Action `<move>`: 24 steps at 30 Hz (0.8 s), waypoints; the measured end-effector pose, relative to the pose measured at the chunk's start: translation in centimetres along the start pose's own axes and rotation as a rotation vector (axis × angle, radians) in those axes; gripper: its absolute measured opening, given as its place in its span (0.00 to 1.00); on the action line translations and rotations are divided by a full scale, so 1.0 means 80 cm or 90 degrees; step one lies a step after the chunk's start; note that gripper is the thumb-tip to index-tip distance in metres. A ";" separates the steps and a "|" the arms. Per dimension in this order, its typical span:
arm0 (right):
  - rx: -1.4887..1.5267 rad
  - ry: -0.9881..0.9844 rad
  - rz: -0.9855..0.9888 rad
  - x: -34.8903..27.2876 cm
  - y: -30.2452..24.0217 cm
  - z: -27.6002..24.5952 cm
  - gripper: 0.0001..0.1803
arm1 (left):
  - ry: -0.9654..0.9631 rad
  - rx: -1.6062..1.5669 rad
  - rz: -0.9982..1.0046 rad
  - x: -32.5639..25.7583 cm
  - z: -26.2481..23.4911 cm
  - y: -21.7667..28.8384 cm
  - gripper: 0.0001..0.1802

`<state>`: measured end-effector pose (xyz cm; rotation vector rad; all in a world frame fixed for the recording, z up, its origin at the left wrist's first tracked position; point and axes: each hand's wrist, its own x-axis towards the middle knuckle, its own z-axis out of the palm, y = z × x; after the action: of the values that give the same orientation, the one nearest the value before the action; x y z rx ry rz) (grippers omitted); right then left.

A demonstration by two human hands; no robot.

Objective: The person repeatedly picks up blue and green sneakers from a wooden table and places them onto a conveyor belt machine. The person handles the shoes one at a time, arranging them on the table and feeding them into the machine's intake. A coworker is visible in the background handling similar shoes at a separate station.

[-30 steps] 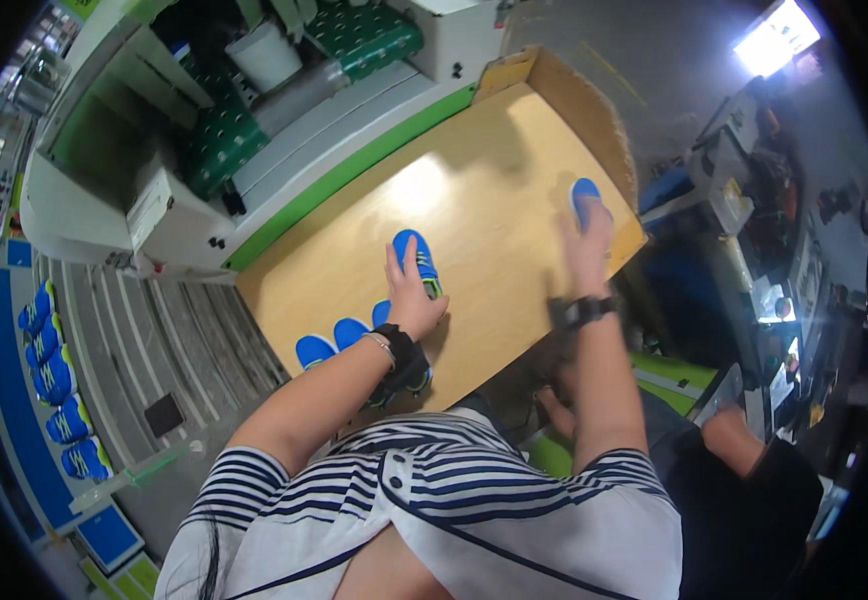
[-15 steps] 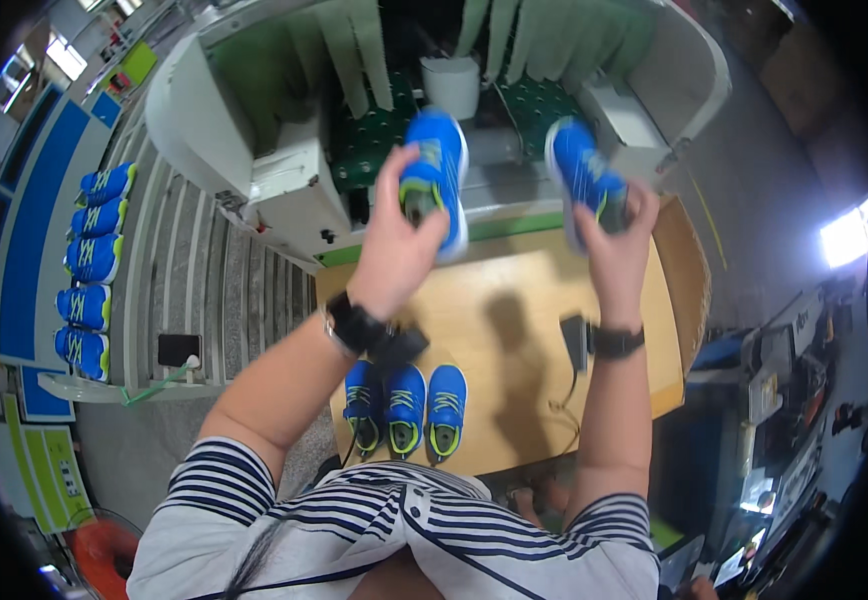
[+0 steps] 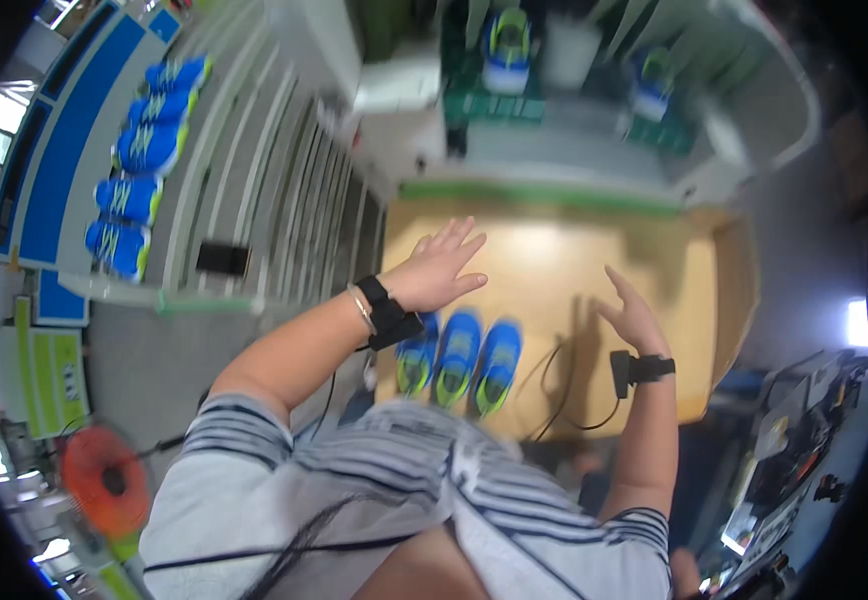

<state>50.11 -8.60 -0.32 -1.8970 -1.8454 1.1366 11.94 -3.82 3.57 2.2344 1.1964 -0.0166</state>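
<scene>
My left hand (image 3: 440,268) is over the wooden table with fingers stretched and nothing in it. My right hand (image 3: 634,312) hovers over the table's right half, thumb and fingers apart and holding nothing. Beyond the table, a blue sneaker (image 3: 507,52) with a lime collar stands on the left green perforated plate (image 3: 494,106) of the machine. A second blue sneaker (image 3: 653,84) is on the machine's right plate (image 3: 660,133). Near me, three more blue sneakers (image 3: 459,352) sit side by side on the table; the leftmost is partly covered by my left wrist's strap device.
On the left, several blue sneakers (image 3: 149,147) line a slatted roller rack (image 3: 254,130); a dark phone-like device (image 3: 224,259) lies at its near end. A cardboard flap (image 3: 737,295) edges the table's right side. An orange fan (image 3: 106,480) stands lower left. A cable loops across the table.
Both hands have let go of the two sneakers, which now stand inside the machine. My hands have drawn back toward me over the table. The view has shifted.
</scene>
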 end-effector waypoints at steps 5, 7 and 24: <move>-0.277 -0.039 0.125 -0.236 0.042 0.199 0.60 | 0.042 -0.219 -0.041 -0.115 0.163 -0.064 0.26; -0.310 0.021 0.156 -0.276 0.035 0.243 0.69 | 0.159 -0.290 -0.019 -0.116 0.175 -0.059 0.22; -0.217 0.053 0.280 -0.385 0.020 0.345 0.36 | 0.054 -0.462 -0.006 -0.135 0.107 -0.104 0.18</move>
<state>36.08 -46.58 -9.00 -2.5956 -1.7090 0.8741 1.43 -12.88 -4.59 1.5985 1.0365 0.4425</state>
